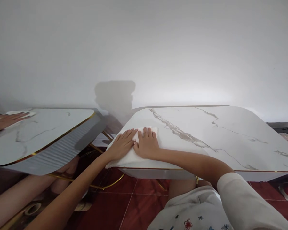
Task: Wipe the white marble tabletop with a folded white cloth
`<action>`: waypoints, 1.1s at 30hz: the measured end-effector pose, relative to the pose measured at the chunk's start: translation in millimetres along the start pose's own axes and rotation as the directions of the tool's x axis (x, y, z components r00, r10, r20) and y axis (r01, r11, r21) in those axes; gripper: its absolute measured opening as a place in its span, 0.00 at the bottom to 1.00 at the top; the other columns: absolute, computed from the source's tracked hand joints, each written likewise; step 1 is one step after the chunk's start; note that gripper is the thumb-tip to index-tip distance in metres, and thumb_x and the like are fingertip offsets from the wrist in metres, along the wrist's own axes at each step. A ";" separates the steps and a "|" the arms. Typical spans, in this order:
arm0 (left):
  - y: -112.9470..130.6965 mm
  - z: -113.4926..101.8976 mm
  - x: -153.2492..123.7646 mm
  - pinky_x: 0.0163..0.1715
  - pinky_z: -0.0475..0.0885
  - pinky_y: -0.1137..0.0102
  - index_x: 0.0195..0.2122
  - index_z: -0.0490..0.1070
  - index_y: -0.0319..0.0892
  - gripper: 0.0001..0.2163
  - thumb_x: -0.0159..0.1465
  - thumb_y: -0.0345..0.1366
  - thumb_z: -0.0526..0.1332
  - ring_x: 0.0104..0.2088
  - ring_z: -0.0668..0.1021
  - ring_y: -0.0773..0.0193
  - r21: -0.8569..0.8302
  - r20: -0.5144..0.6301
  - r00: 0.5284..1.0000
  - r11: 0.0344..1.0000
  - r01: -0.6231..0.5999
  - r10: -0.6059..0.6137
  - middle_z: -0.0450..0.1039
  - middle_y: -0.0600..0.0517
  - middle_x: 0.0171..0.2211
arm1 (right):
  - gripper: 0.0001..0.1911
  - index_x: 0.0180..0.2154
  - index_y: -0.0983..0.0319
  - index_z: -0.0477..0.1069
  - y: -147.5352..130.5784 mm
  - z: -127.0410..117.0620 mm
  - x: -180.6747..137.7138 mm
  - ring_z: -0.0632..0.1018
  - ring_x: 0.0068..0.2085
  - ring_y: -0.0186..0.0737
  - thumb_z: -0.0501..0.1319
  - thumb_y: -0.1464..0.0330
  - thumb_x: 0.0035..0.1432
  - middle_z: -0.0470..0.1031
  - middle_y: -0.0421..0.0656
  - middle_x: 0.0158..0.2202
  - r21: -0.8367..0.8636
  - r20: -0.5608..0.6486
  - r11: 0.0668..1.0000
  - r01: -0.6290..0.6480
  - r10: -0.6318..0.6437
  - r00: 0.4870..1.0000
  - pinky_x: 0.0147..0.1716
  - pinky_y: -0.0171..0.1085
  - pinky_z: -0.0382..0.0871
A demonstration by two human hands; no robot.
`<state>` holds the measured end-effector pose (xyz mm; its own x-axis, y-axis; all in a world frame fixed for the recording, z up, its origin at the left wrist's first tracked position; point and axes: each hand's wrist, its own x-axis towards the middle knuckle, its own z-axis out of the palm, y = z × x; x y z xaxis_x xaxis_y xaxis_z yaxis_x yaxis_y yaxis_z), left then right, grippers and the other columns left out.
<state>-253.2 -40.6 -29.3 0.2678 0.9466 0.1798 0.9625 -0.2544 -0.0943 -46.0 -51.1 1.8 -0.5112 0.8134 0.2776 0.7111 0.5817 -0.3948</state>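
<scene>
A white cloth (132, 159) lies spread on the near left corner of a white marble-patterned tabletop (235, 137) with rounded corners. Flat on the cloth's left part rests my left hand (122, 146), fingers stretched forward and to the right. My right hand (147, 145) presses flat beside it on the cloth, its thumb close to my left hand. Both hands are open, and neither grips the cloth. Part of the cloth is hidden beneath them.
Another marble-patterned table (50, 127) with gold trim stands to the left, apart from mine. A co-worker's hand (9, 120) lies there on a white cloth. A pale wall (158, 57) rises behind both tables. Red floor tiles (139, 204) show below.
</scene>
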 end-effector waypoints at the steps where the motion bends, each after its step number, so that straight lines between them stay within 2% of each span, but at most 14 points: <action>1: -2.3 0.6 10.6 0.63 0.58 0.47 0.71 0.50 0.46 0.27 0.69 0.39 0.42 0.68 0.60 0.51 0.009 0.020 1.000 1.000 0.021 -0.021 0.57 0.46 0.69 | 0.32 0.67 0.70 0.56 3.8 0.3 7.9 0.55 0.70 0.58 0.49 0.60 0.68 0.54 0.59 0.70 -0.010 -0.007 1.000 -0.006 0.006 1.000 0.65 0.54 0.51; 3: -6.8 1.2 33.6 0.63 0.56 0.43 0.71 0.50 0.47 0.27 0.70 0.38 0.41 0.68 0.59 0.49 0.006 0.039 0.998 0.999 0.039 -0.039 0.56 0.46 0.69 | 0.31 0.67 0.69 0.57 12.8 1.4 25.2 0.55 0.70 0.58 0.49 0.60 0.68 0.55 0.59 0.70 -0.034 -0.022 0.999 -0.023 0.022 1.000 0.65 0.53 0.51; 5: -10.3 1.7 57.9 0.63 0.55 0.42 0.71 0.50 0.47 0.27 0.70 0.38 0.40 0.68 0.59 0.50 -0.022 0.032 0.999 0.999 0.024 -0.023 0.56 0.46 0.69 | 0.31 0.67 0.69 0.57 23.0 3.3 43.4 0.56 0.70 0.57 0.48 0.59 0.68 0.55 0.58 0.70 -0.057 -0.037 0.997 -0.046 0.044 0.998 0.65 0.52 0.51; 10: -21.6 6.9 115.8 0.64 0.56 0.49 0.68 0.57 0.45 0.25 0.70 0.38 0.42 0.67 0.61 0.54 -0.120 -0.037 0.999 0.993 -0.023 0.019 0.59 0.45 0.68 | 0.32 0.67 0.70 0.56 44.7 11.3 86.2 0.56 0.69 0.58 0.47 0.60 0.69 0.56 0.59 0.69 -0.094 -0.089 0.988 -0.120 0.111 0.990 0.64 0.53 0.53; 14: -37.5 14.2 150.3 0.65 0.56 0.53 0.66 0.60 0.44 0.24 0.69 0.38 0.43 0.66 0.63 0.56 -0.177 -0.087 0.994 0.981 -0.075 0.060 0.62 0.46 0.66 | 0.31 0.66 0.71 0.57 55.8 17.3 115.4 0.57 0.69 0.59 0.46 0.60 0.69 0.56 0.59 0.69 -0.117 -0.134 0.983 -0.140 0.124 0.983 0.63 0.55 0.53; 19: -54.1 21.6 176.0 0.65 0.58 0.56 0.65 0.60 0.41 0.24 0.70 0.38 0.42 0.65 0.64 0.58 -0.198 -0.107 0.992 0.977 -0.080 0.059 0.63 0.45 0.65 | 0.32 0.67 0.70 0.56 71.0 19.1 147.4 0.57 0.69 0.58 0.46 0.60 0.68 0.56 0.58 0.69 -0.119 -0.092 0.987 -0.112 0.101 0.991 0.64 0.54 0.53; 24: -57.7 26.7 194.6 0.63 0.61 0.57 0.65 0.60 0.42 0.24 0.70 0.36 0.42 0.64 0.65 0.57 -0.177 -0.130 0.992 0.984 -0.030 0.007 0.64 0.45 0.64 | 0.31 0.67 0.66 0.57 88.6 19.0 175.4 0.56 0.69 0.56 0.46 0.59 0.68 0.55 0.55 0.70 -0.094 -0.051 0.991 -0.092 0.087 0.995 0.64 0.53 0.53; 29: -49.5 26.7 215.6 0.61 0.63 0.59 0.65 0.60 0.43 0.23 0.70 0.36 0.44 0.63 0.66 0.57 -0.149 -0.127 0.992 0.989 0.004 -0.023 0.64 0.45 0.64 | 0.31 0.68 0.65 0.55 106.0 15.8 191.5 0.55 0.70 0.54 0.46 0.60 0.68 0.53 0.54 0.71 -0.074 -0.008 0.992 -0.103 0.102 0.995 0.65 0.51 0.51; 33: -28.9 24.6 230.9 0.62 0.61 0.57 0.65 0.61 0.41 0.24 0.69 0.35 0.45 0.63 0.66 0.55 -0.185 -0.098 0.991 0.980 0.070 -0.089 0.64 0.45 0.65 | 0.31 0.68 0.64 0.55 124.6 8.6 191.9 0.55 0.70 0.54 0.45 0.60 0.69 0.53 0.54 0.71 -0.089 -0.007 0.989 -0.117 0.117 0.993 0.65 0.51 0.51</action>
<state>-220.2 190.2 -9.2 0.1841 0.9413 0.2828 0.9702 -0.2202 0.1015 -59.6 177.5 -1.6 -0.4213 0.8757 0.2360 0.8062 0.4808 -0.3447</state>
